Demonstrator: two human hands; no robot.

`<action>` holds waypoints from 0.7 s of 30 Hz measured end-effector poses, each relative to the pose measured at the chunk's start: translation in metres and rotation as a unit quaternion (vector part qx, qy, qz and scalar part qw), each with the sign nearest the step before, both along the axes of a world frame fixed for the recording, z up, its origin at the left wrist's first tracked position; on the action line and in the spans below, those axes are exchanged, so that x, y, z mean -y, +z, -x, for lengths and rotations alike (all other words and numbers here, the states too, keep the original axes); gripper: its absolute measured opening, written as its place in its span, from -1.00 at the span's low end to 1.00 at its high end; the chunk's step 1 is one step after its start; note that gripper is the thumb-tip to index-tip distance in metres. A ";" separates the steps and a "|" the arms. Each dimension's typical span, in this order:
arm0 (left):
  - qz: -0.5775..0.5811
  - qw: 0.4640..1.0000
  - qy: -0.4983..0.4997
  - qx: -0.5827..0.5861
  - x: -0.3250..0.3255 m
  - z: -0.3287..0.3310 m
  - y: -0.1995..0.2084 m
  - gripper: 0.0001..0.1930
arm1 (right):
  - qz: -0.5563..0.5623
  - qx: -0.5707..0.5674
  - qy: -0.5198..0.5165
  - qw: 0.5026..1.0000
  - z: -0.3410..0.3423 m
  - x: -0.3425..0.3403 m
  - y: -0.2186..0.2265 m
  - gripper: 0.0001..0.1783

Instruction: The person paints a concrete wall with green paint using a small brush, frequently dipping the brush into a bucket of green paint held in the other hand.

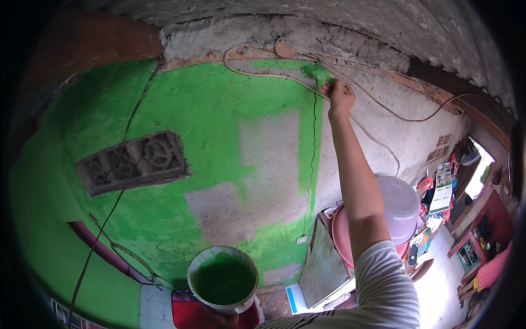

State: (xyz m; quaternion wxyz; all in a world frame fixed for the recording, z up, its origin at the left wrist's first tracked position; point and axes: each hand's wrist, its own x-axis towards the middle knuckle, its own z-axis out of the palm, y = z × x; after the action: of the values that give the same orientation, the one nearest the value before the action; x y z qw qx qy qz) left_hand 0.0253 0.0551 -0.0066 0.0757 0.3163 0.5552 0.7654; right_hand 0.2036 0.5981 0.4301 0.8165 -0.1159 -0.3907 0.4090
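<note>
My right hand (341, 97) is raised high against the wall (274, 142), its fingers closed round a paintbrush (316, 71) coated in green. The bristles touch the wall near its top, just above a long vertical crack. Below, a white bucket (195, 285) of dark green paint (224, 278) is held up by my left hand (222, 319), mostly hidden beneath it. Much of the wall is bright green, with pale grey patches in the middle and a bare whitish stretch to the right.
Loose cables (378, 109) run across the upper wall. A vent block (134, 162) is set in the wall at left. A purple basin (397, 205) and a pink basin (341, 236) sit on a cabinet (323, 268) beneath my arm. Another person (493, 271) is at far right.
</note>
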 end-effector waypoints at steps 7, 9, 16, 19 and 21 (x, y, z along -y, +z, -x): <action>0.013 1.000 0.013 -0.021 0.001 -0.002 -0.004 -0.04 | 0.045 0.170 -0.067 0.982 -0.012 0.011 -0.009 -0.77; 0.013 0.999 0.009 -0.031 -0.003 -0.004 -0.005 -0.05 | -0.091 0.214 -0.119 0.965 -0.017 0.012 -0.003 -0.76; 0.016 0.998 0.022 -0.056 0.001 0.000 -0.007 -0.09 | -0.248 0.480 -0.286 0.792 -0.033 0.040 0.004 -0.72; 0.026 0.996 0.029 -0.079 0.001 0.003 -0.011 -0.10 | -0.303 0.502 -0.311 0.748 -0.021 0.050 0.023 -0.72; 0.032 0.994 0.035 -0.094 0.005 0.003 -0.015 -0.11 | -0.315 0.509 -0.296 0.745 -0.016 0.043 0.031 -0.71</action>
State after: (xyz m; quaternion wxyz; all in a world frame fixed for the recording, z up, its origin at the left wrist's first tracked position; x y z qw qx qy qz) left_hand 0.0224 0.0501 -0.0213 0.0066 0.3649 0.5948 0.7163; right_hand 0.2196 0.5554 0.4615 0.5666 -0.1528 -0.8009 -0.1189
